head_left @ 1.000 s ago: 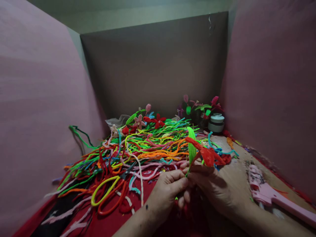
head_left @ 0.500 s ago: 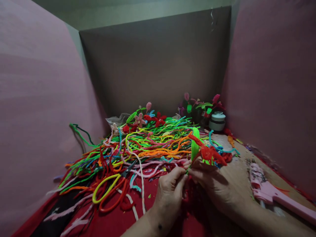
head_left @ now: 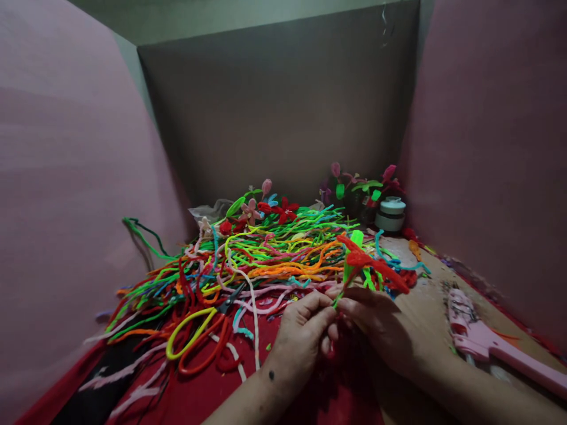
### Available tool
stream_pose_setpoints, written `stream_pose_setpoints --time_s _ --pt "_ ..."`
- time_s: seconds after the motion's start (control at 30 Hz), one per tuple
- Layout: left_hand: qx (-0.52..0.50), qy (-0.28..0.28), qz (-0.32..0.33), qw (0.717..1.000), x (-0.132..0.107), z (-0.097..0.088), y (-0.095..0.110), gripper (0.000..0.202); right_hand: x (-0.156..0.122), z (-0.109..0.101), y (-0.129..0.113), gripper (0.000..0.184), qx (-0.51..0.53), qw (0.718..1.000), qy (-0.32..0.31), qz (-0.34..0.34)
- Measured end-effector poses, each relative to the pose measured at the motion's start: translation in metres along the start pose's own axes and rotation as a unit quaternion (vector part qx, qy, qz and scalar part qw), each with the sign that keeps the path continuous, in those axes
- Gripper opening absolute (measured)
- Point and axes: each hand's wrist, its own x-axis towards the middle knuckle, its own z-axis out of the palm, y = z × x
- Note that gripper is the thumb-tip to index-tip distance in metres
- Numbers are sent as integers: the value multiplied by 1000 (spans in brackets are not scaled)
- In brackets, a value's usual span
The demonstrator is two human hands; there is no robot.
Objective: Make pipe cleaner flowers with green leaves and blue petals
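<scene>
While both forearms come in from the near edge and meet near the middle, the left hand (head_left: 305, 330) curls with knuckles up, thumb and forefinger pinched narrow on the green stem (head_left: 343, 287). The right hand (head_left: 376, 321) lies palm-down just right of it, touching it, fingertips closed on the same stem. The stem rises tilted from the pinch to a red flower (head_left: 370, 265) above the right hand. A pile of pipe cleaners (head_left: 248, 260) spreads to the left and far side; scissors (head_left: 199, 336) lie near left, a pink glue gun (head_left: 476, 339) at the right.
</scene>
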Motion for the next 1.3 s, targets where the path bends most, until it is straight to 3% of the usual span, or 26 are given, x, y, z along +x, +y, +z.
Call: stream_pose_setpoints --time_s 0.1,0.27,0.33,0.4,0.47,0.53,0.63,0.73,0.8,1.0,1.3 --pt "-65 -36 -10 997 1 -4 -2 18 -1 2 -4 19 76 996 -22 37" --pt "-143 -132 -78 978 2 -4 -1 18 1 1 -2 20 111 993 -18 29" --pt "-70 -99 -46 992 1 -2 -1 17 1 1 -2 22 120 992 -2 37" --pt "64 -24 48 996 -2 0 -4 17 1 3 -5 20 116 992 14 35" --pt "197 39 149 968 -5 1 -8 15 -1 6 -13 16 96 994 35 40" --pt "262 63 196 943 -6 1 -11 15 -2 8 -20 15 75 994 62 52" --pt "226 58 142 962 -4 0 -12 20 -3 9 -25 18 72 994 65 55" --pt "107 37 36 993 0 -1 -9 19 -2 7 -20 15 89 994 17 59" --pt "33 16 -5 999 2 -2 -7 18 -1 4 -14 17 82 995 -2 51" --pt "-121 -77 -73 987 3 -8 -2 23 0 -3 -4 17 53 998 -1 26" --pt "-144 -158 -119 970 4 -17 0 19 0 -1 -9 23 42 998 -31 33"
